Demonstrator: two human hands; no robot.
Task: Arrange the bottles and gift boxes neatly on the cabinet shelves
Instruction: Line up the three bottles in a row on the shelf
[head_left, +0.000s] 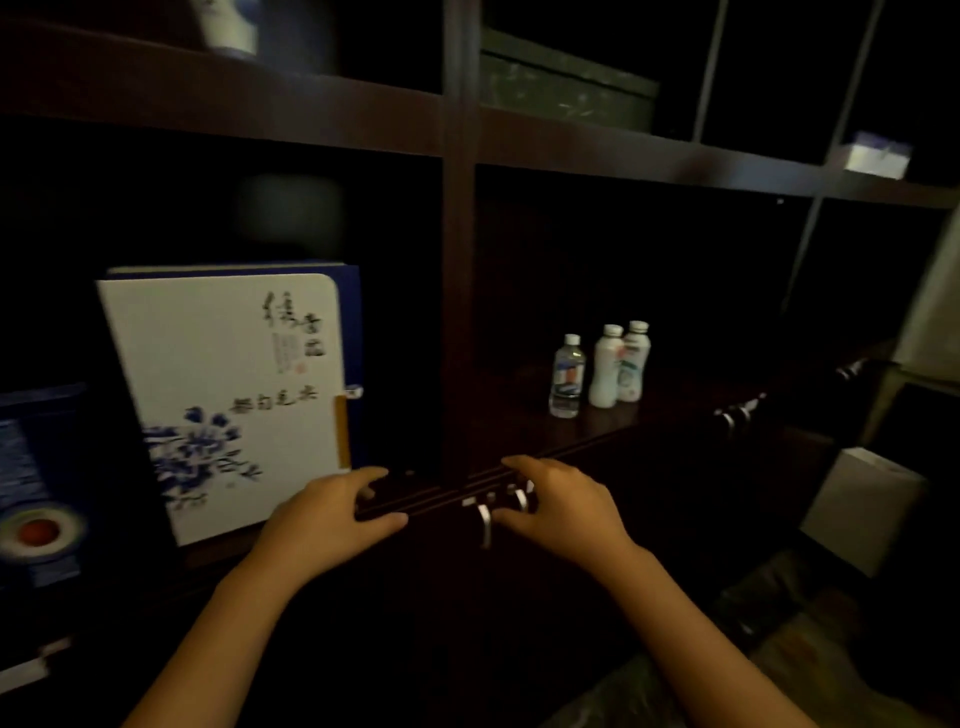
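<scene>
Both hands empty, fingers loosely bent: left hand and right hand rest on the shelf edge. White gift box upright at left; three bottles clustered at right.

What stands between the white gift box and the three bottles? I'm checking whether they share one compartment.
In the head view, a dark upright divider of the cabinet stands between the white gift box and the three bottles; they occupy separate compartments.

light: very dim, most compartments in deep shadow
furniture: dark wooden cabinet fills the view, open compartments split by upright dividers
lower doors: metal handles, more handles to the right
floor: pale patterned floor, lower right
right edge: pale box-like object, unclear
</scene>
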